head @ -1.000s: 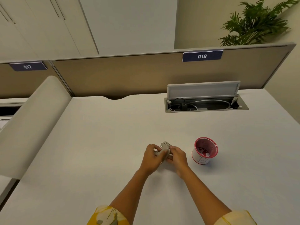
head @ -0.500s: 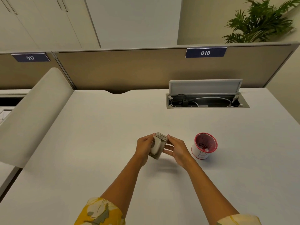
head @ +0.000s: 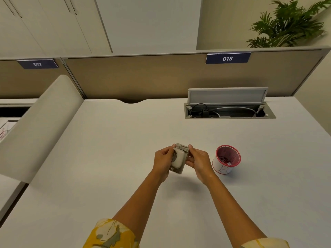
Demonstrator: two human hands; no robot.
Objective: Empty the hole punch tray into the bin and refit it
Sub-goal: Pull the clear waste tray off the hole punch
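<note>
A small grey hole punch (head: 179, 159) with a pale rounded handle is held above the white desk, between both hands. My left hand (head: 163, 161) grips its left side, thumb on the top corner. My right hand (head: 198, 161) holds its right edge with thumb and fingers. Whether the tray is separate from the punch I cannot tell. To the right stands the bin, a small white paper cup (head: 226, 161) with a red inside and paper bits at the bottom, about a hand's width from my right hand.
An open cable box (head: 229, 111) with its lid up is set into the desk (head: 107, 158) at the back right. A beige partition (head: 143, 76) runs along the far edge. A curved side panel (head: 35, 129) bounds the left. A plant (head: 288, 24) shows behind.
Both hands have lifted the hole punch off the desk and turned it upright, its handle side now facing me. The cup has stayed in place.
</note>
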